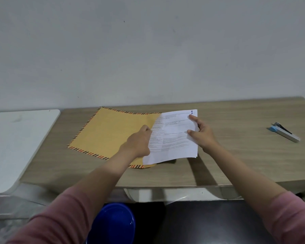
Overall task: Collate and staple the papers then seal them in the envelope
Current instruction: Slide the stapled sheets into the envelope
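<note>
Papers: my stack of white printed sheets (173, 138) is lifted a little off the desk, its shadow falling on the wood below; the top page carries a handwritten blue "1" at its far right corner, and the sheet edges show layered along the near right side.
Left hand: my left hand (139, 141) grips the stack's left edge with fingers curled round it, knuckles toward me, right over the envelope's right end.
Right hand: my right hand (199, 132) pinches the stack's right edge; two fingertips lie on top of the page and the other fingers go behind the sheets, where I cannot see them.
Envelope: the yellow-brown envelope (111, 132) with an orange-and-black striped border lies flat on the desk, left of the papers; its right end is covered by the sheets and my left hand, so I cannot tell how its opening lies.
Stapler: a blue-and-white stapler (284, 132) rests on the desk well to the right, apart from both hands.
Desk: the wood-grain desk (236, 164) stands against a pale wall.
White surface: a white surface (16, 141) adjoins the desk on the left.
Below: a blue bucket (113, 224) sits under the desk's near edge, between my pink sleeves (63, 217).
</note>
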{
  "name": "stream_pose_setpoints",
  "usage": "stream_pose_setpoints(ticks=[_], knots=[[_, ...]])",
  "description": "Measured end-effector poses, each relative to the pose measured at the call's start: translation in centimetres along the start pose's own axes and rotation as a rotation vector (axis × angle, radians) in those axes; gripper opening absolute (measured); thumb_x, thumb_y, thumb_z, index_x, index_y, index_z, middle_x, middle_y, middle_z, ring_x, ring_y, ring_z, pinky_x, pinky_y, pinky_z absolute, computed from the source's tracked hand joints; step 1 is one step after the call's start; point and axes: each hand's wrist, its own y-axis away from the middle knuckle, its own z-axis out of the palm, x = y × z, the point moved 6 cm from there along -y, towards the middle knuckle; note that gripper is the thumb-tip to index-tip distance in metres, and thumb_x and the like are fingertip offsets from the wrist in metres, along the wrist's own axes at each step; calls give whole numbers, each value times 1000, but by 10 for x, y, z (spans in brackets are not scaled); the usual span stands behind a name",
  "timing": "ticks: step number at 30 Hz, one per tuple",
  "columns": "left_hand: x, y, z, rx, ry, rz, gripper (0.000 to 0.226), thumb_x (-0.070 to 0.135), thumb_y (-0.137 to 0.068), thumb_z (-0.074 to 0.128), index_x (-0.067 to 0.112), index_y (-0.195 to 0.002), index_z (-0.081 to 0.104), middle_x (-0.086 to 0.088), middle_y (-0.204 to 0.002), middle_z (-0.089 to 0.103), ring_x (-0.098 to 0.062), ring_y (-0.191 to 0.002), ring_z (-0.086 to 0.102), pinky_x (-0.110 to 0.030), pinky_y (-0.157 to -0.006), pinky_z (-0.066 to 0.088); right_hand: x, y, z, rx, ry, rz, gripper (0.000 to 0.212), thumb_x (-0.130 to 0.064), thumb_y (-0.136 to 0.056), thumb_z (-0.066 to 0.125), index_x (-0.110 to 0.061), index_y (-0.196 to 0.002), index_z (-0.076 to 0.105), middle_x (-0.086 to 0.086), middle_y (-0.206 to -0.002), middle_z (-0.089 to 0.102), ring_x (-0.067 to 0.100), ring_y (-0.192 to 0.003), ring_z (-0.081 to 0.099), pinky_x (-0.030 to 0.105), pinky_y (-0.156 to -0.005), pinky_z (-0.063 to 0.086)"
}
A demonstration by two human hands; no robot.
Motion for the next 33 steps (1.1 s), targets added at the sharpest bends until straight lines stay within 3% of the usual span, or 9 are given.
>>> stream_pose_setpoints(ticks=[3, 6, 13, 18, 21, 25, 29, 33], knots=[[5, -6, -3, 3, 48, -4, 43, -1, -68, 57, 8, -110, 50, 2, -118, 39, -26, -77, 57, -33, -49, 40, 1, 3, 4, 16, 4, -33, 53, 9, -83, 58, -16, -130, 53, 3, -135, 53, 19, -120, 54, 38, -103, 45], [12, -12, -5, 4, 108, -13, 51, 3, -71, 60, 2, -120, 48, -3, -123, 39, -28, -87, 58, -39, -66, 50, 3, 2, 14, 5, 29, -56, 55, 7, -82, 60, -17, -130, 52, 1, -135, 53, 19, -122, 53, 42, -106, 43], [22, -19, -8, 23, 269, 1, 65, 9, -75, 63, 7, -136, 42, -3, -131, 39, -23, -106, 53, -33, -82, 48, 9, 0, 37, -60, 55, -38, 57, 1, -82, 62, -25, -131, 50, 2, -130, 55, 21, -114, 58, 44, -99, 48], [23, -17, -5, 22, 302, 23, 70, 12, -77, 64, 9, -141, 37, -1, -135, 37, -21, -112, 50, -27, -81, 44, 10, -5, 54, -155, 177, -1, 57, -5, -86, 59, -32, -135, 44, 3, -129, 56, 22, -110, 59, 44, -97, 49], [19, -16, -2, 25, 299, 12, 70, 13, -77, 64, 10, -141, 37, 1, -136, 36, -20, -112, 50, -30, -83, 47, 4, -8, 53, -166, 435, -102, 59, -10, -88, 59, -26, -140, 38, 3, -133, 46, 19, -116, 50, 33, -100, 42], [17, -16, 1, 34, 286, 5, 71, 16, -76, 63, 11, -141, 36, 4, -135, 35, -20, -105, 54, -33, -81, 49, -8, -6, 42, 47, 461, -215, 47, -10, -83, 65, -18, -128, 53, 4, -114, 53, 16, -83, 57, 24, -73, 47], [23, -17, 2, 44, 315, 28, 69, 16, -78, 63, 11, -141, 36, 3, -135, 36, -20, -106, 52, -31, -79, 50, -7, -10, 47, 55, 460, -203, 30, -8, -82, 67, -10, -113, 64, 5, -92, 65, 2, -64, 55, 4, -54, 41], [28, -16, 2, 68, 353, 63, 66, 14, -79, 64, 10, -140, 38, 0, -136, 36, -22, -114, 50, -28, -78, 49, -3, -18, 61, 23, 492, -155, 27, -11, -79, 70, -14, -106, 69, 6, -97, 69, 11, -70, 59, 18, -63, 46]])
